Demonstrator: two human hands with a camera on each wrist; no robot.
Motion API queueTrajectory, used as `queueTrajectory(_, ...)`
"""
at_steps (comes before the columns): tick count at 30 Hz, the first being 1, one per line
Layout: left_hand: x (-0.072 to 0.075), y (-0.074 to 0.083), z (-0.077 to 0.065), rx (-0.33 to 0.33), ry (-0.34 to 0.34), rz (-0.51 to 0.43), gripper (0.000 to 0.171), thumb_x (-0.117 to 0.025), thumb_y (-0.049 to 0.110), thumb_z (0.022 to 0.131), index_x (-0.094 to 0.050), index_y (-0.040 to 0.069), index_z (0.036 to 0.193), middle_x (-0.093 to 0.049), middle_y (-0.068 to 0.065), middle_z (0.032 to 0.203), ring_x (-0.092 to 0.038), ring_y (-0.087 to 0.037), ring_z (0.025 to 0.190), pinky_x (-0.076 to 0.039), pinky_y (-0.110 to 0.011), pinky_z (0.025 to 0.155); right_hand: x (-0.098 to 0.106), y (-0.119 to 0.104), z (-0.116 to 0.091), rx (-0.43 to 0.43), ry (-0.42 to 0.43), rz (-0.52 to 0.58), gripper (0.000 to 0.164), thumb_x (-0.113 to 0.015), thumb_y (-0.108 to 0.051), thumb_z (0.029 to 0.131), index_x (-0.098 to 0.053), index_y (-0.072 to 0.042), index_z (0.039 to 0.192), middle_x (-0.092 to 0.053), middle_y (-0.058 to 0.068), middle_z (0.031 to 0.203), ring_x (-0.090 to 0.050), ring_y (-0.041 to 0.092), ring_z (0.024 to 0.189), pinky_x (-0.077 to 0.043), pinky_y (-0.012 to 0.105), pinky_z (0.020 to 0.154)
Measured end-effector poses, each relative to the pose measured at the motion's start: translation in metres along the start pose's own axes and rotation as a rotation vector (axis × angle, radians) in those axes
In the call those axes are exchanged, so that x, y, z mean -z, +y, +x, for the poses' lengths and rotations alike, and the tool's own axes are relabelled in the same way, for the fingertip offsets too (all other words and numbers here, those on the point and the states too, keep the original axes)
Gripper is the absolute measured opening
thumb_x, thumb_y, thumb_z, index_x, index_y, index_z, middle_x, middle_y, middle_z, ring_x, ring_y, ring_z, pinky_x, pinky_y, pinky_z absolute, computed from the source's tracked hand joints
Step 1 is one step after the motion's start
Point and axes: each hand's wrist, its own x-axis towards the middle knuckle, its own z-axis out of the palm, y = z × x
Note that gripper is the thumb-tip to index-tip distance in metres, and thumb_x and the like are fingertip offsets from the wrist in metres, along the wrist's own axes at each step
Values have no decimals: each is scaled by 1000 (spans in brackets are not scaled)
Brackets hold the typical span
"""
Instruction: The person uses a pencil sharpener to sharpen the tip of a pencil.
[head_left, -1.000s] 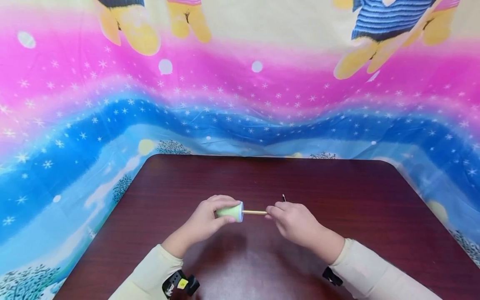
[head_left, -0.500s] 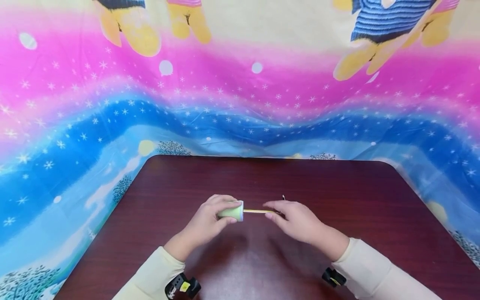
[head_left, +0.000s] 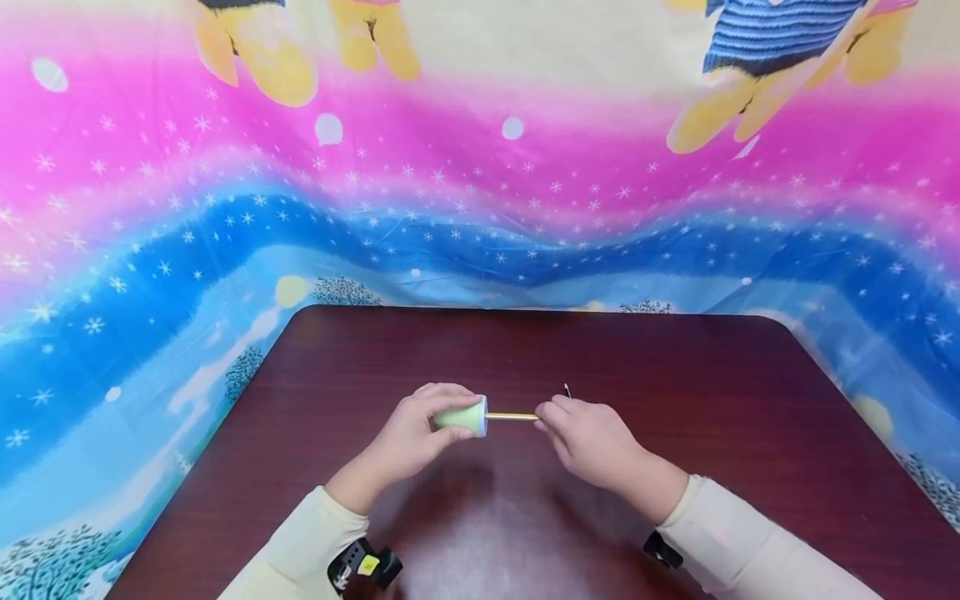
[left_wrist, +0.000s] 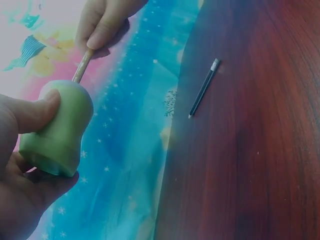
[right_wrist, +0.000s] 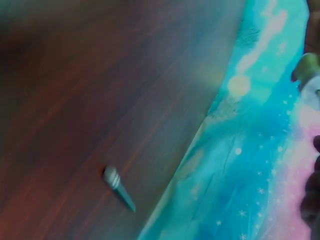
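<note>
My left hand (head_left: 411, 431) grips a light green pencil sharpener (head_left: 459, 417), thumb on the near side, fingers round the far side. A gold-coloured pencil (head_left: 512, 417) sticks straight out of its pale end face. My right hand (head_left: 591, 435) pinches that pencil a short way from the sharpener, and the pencil's other end is hidden in the hand. Both are held above the table. From the left wrist view, the sharpener (left_wrist: 62, 125) has a narrowed waist, with the pencil (left_wrist: 82, 67) entering its top. At the right wrist view's edge, only part of the sharpener (right_wrist: 309, 70) shows.
A dark pencil (left_wrist: 204, 89) with a pale end lies on the brown table (head_left: 675, 367), mostly hidden behind my right hand in the head view. A patterned cloth (head_left: 480, 167) hangs behind the table. Black straps sit on both wrists.
Half a second ago the right fingers were spread loosely about the pencil; now they pinch it again, as they did a second ago. The left hand keeps its grip on the sharpener.
</note>
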Motion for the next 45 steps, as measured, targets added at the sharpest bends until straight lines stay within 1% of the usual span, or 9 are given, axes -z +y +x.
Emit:
queueTrajectory(6, -1, -2, 2, -178, 42, 128, 39, -81, 4, 74, -73, 9, 112, -67, -3, 112, -57, -21, 108, -51, -35, 87, 15, -5, 10, -407, -328, 542, 14, -58, -12, 96, -62, -13, 82, -43, -10, 63, -36, 3, 54, -38, 23, 54)
queueTrajectory(13, -4, -3, 0, -379, 87, 233, 41, -82, 3, 72, -73, 9, 111, -66, -7, 113, -56, -24, 110, -51, -37, 88, 23, 6, 16, -912, -627, 1416, 27, -46, -13, 99, -54, -1, 77, -28, -6, 55, -21, 7, 44, -13, 21, 42)
queueTrajectory(16, -5, -2, -1, -334, 80, 224, 41, -82, 4, 73, -72, 9, 112, -66, -7, 114, -56, -24, 109, -52, -36, 86, 22, 6, 14, -740, -559, 1175, 27, -49, -20, 100, -61, -1, 85, -41, -6, 57, -34, 6, 47, -25, 22, 42)
queueTrajectory(22, -3, -1, -3, -20, 20, 52, 38, -77, 6, 80, -70, 10, 117, -64, -5, 117, -56, -21, 105, -51, -25, 71, 6, 3, 2, 25, -4, -29, 34, -43, -34, 103, -67, -10, 104, -59, -3, 80, -56, 15, 64, -48, 30, 51)
queueTrajectory(25, -3, 0, -3, 34, -10, -24, 37, -76, 7, 81, -70, 9, 117, -64, -5, 116, -57, -20, 103, -49, -25, 69, -3, 2, -1, 177, 185, -207, 37, -33, -26, 106, -62, -7, 94, -52, 2, 72, -49, 20, 56, -39, 29, 40)
queueTrajectory(28, -3, 1, -2, -1, -28, -27, 37, -77, 5, 80, -70, 8, 116, -65, -5, 115, -58, -21, 105, -50, -28, 75, -6, -3, -4, 150, 168, -142, 36, -32, -25, 106, -56, -9, 85, -48, -1, 66, -47, 17, 51, -36, 28, 38)
queueTrajectory(32, -5, 1, -2, -83, -16, 54, 38, -78, 3, 78, -71, 8, 115, -65, -5, 114, -58, -23, 107, -51, -34, 85, -1, -13, -2, -87, -57, 154, 22, -49, -18, 101, -55, -13, 80, -43, -10, 61, -40, 4, 49, -37, 23, 45)
queueTrajectory(41, -8, -5, -2, -384, 91, 224, 36, -81, 1, 72, -74, 9, 106, -66, -8, 113, -56, -25, 109, -52, -36, 87, 14, 0, 13, -822, -596, 1337, 28, -44, -15, 100, -52, -6, 75, -27, -8, 55, -22, 4, 45, -16, 21, 41)
queueTrajectory(45, -6, -8, -2, -334, 93, 215, 37, -81, 2, 73, -74, 9, 108, -66, -7, 114, -56, -25, 110, -52, -36, 87, 15, 6, 17, -797, -602, 1242, 29, -46, -22, 101, -62, -1, 91, -45, -3, 60, -36, 8, 46, -25, 23, 42)
